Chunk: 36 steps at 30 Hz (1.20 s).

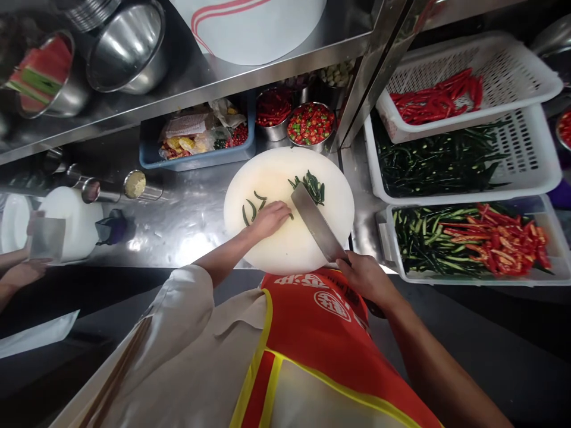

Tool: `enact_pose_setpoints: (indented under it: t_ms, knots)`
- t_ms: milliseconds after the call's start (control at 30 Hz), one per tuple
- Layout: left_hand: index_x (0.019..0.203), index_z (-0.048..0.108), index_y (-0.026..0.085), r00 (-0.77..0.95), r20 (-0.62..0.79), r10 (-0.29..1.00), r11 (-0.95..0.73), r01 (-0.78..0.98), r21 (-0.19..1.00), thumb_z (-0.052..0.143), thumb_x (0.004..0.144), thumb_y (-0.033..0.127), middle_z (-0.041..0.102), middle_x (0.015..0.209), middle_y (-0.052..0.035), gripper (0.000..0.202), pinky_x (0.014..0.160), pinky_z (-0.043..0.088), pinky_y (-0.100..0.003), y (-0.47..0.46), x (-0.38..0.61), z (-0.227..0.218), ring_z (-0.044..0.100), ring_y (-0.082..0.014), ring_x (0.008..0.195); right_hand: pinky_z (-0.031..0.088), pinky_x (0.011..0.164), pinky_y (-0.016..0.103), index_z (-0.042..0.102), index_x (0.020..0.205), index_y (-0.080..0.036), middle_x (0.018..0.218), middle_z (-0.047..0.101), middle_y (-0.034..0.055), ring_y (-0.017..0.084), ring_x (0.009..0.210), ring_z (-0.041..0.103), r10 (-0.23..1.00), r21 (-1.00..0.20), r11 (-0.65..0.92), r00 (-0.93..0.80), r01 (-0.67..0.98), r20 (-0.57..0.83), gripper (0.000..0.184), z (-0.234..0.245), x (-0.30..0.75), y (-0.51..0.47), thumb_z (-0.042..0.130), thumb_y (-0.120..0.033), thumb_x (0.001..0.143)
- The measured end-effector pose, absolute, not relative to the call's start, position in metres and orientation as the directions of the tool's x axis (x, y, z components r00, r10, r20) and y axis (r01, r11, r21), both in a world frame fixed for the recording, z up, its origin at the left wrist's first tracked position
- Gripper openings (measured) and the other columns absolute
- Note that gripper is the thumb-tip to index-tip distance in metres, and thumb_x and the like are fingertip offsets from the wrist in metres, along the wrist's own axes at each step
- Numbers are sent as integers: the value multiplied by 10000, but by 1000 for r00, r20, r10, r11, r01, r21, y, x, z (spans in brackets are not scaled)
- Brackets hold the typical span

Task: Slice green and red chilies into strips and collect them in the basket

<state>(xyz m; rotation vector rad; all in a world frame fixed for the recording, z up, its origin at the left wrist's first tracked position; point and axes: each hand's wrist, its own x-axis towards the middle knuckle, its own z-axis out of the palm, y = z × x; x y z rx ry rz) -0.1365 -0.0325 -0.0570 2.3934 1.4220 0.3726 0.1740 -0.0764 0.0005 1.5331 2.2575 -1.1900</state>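
Observation:
A round white cutting board [289, 257] lies in front of me on the steel counter. My left hand [271, 219] rests on it, fingers closed over a green chili [291, 216], of which only the end shows. My right hand [368, 276] is wrapped round the handle of a cleaver [317, 227]. The blade slants across the board's right half, a little apart from my left fingers. Just beyond the blade tip is a small pile of cut green chilies [316, 188]. Several loose green chilies [253, 209] lie left of my left hand.
At right stand a basket of red chilies [439, 98], a basket of green ones [428, 160] and a tray of split chilies [495, 244]. Behind the board are a blue bin [200, 161] and a bowl of chopped chilies [311, 125], under a steel shelf [191, 98]. A co-worker's hand [27, 273] is at left.

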Motion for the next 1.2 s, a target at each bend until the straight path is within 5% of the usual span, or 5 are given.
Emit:
enact_pose_setpoints:
  t_ms: [433,667,867,967,1200]
  knots:
    - [947,676,193,505,110,856,-487,718,497,416,987,287,674,1013,-80,279,901,526,-346,-40,-131,-78,615,-184,997,270,601,282,577,808,-195,761,685,76,186,692,611,586,-513,254,-553,820,-593,313,22,178,-64,345,-342,959]
    - [976,678,199,534,20,846,-462,712,528,405,981,265,671,1049,-81,281,942,509,-362,-40,-129,-70,608,-186,1020,311,654,286,594,849,-169,851,719,122,208,784,648,682,-486,230,-496,843,-538,297,-5,136,-51,347,-292,956]
    - [1053,668,175,129,-29,991,-106,908,405,481,878,147,621,1110,-82,258,970,482,-354,-17,-187,-52,582,-208,1055,289,610,280,555,780,-197,750,687,83,189,706,624,656,-537,234,-539,811,-529,306,12,161,-64,344,-330,956]
    - [1003,685,185,139,-137,981,-82,929,360,518,833,131,619,1057,-70,244,979,466,-350,-2,-209,-49,580,-220,1033,262,591,280,531,746,-206,700,662,63,179,670,604,595,-553,256,-580,793,-556,314,14,175,-72,341,-338,958]
    - [982,613,184,160,-64,985,-110,871,478,505,859,124,601,1001,-53,175,850,501,-308,-4,-150,-55,588,-186,931,270,598,276,556,763,-200,754,687,84,187,692,606,688,-508,177,-474,843,-549,282,-2,174,-67,378,-326,942]
